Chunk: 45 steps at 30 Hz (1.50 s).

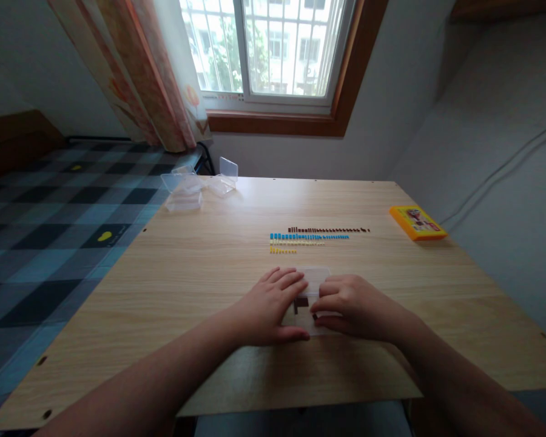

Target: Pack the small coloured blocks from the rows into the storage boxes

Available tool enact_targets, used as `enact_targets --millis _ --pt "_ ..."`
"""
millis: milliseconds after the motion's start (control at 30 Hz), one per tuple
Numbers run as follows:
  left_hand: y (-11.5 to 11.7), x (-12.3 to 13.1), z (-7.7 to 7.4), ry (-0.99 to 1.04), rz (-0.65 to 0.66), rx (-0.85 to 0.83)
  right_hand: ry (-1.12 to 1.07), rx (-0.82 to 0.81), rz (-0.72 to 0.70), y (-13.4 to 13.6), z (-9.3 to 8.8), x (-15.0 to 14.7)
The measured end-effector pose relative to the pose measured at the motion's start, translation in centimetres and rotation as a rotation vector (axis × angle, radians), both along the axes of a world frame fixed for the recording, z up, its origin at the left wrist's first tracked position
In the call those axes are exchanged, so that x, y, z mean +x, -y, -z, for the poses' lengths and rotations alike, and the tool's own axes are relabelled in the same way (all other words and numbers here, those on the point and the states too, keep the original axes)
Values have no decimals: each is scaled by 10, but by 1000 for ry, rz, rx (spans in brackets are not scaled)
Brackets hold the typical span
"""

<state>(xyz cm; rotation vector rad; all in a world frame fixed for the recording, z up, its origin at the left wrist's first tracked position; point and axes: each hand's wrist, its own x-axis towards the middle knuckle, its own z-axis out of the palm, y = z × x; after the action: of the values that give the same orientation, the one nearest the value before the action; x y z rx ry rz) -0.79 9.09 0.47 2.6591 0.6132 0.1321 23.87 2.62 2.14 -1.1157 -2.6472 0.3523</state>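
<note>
A clear plastic box (313, 274) lies on the table in front of me, its transparent lid flipped back on the far side. Inside it are a few dark brown building pieces (303, 301). My left hand (273, 306) rests across the box's left side, fingers stretched out and thumb apart. Over the right side of the box, my right hand (346, 303) has its fingers curled and closed around a small dark brown piece (315, 316), mostly hidden by the fingertips. Beyond the box, tiny pieces lie in rows: brown (325, 230), blue (295, 236), cream (291, 243) and yellow (279, 250).
Open clear plastic boxes (184, 199) stand at the table's far left corner. An orange-yellow box (417, 223) lies near the right edge. A bed with a checked cover (86, 200) adjoins the table's left side; a window (277, 54) is behind it.
</note>
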Motion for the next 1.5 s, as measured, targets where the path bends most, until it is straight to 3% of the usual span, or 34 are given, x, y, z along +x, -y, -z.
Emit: enact_targets --millis 500,900,1500 --pt "0 0 1 2 -4 3 -14 49 -81 -2 7 -5" --pt "1 0 2 20 -1 -1 -60 177 -52 -2 11 -13" --pt "0 1 5 42 0 -7 -70 139 -51 -2 11 -13"
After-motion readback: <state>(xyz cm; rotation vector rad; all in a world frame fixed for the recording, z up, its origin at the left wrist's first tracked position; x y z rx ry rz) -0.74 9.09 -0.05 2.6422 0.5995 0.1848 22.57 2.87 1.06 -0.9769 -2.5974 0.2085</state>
